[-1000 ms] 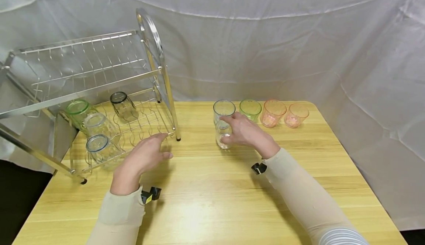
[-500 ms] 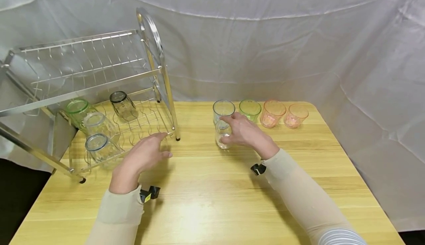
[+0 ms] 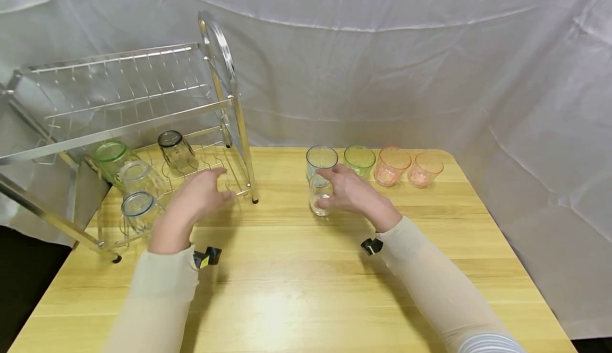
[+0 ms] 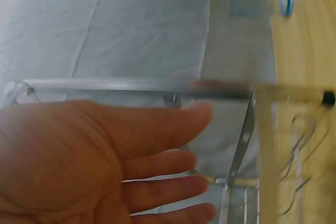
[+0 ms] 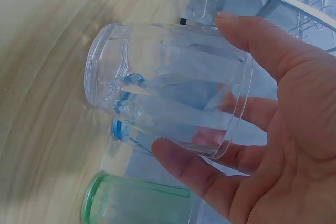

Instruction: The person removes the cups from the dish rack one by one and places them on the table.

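My right hand [image 3: 354,189] grips a clear glass [image 5: 173,82] near its rim, thumb on one side and fingers on the other; the glass stands upright on the wooden table. Right behind it is a blue-rimmed glass [image 3: 321,156], partly hidden. My left hand [image 3: 197,200] hovers in front of the lower shelf of a metal dish rack [image 3: 243,148], fingers extended and holding nothing. In the left wrist view its palm and straight fingers [image 4: 163,192] overlap the rack's frame.
A green glass [image 3: 359,162] and two pink glasses [image 3: 392,168] continue the row to the right. Upside-down on the rack's lower shelf sit a green [image 3: 113,159], a clear [image 3: 141,176], a blue-rimmed [image 3: 137,207] and a dark glass [image 3: 177,153]. A grey curtain [image 3: 363,87] hangs behind.
My left hand has moved up and slightly left, toward the rack's lower shelf. The right hand keeps its hold on the clear glass in the same place.
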Demonstrator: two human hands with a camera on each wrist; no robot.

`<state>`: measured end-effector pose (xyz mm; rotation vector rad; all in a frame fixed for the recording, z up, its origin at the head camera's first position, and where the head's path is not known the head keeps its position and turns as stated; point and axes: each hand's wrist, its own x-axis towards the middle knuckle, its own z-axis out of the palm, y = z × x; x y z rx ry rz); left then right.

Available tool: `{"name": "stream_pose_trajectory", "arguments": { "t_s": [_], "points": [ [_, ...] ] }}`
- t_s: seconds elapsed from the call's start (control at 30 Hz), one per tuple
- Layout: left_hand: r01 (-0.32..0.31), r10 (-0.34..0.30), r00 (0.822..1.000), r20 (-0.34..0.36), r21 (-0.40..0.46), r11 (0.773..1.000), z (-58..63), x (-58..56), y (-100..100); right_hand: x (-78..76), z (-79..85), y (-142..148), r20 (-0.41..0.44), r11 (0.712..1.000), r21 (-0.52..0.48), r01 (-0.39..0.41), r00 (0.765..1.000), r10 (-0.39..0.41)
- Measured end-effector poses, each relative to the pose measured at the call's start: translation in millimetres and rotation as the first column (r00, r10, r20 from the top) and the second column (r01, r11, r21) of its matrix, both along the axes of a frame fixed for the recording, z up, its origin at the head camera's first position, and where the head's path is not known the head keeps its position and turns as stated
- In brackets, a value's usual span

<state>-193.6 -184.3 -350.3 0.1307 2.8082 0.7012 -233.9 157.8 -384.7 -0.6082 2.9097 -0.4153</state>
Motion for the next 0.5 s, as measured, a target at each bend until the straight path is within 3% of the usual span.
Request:
{"name": "stream_pose_trajectory", "arguments": {
  "t_s": [0.17, 0.33, 0.5],
  "points": [
    [-0.127, 0.128, 0.984, -0.127, 0.011, 0.992, 9.4, -32.8, -11.7, 0.8, 2.7, 0.6, 0.026, 1.0, 0.01, 0.007, 1.0, -0.007],
    [-0.205, 0.206, 0.932, -0.297, 0.034, 0.978, 7.9, -64.0, -19.3, 0.3, 2.5, 0.4, 0.051, 0.999, 0.027, 0.018, 0.999, -0.02],
    [-0.278, 0.284, 0.894, -0.347, 0.07, 0.958, 6.1, -85.4, -32.5, -0.9, 3.1, -0.9, 0.059, 1.0, 0.018, 0.006, 0.998, -0.007]
  ]
}}
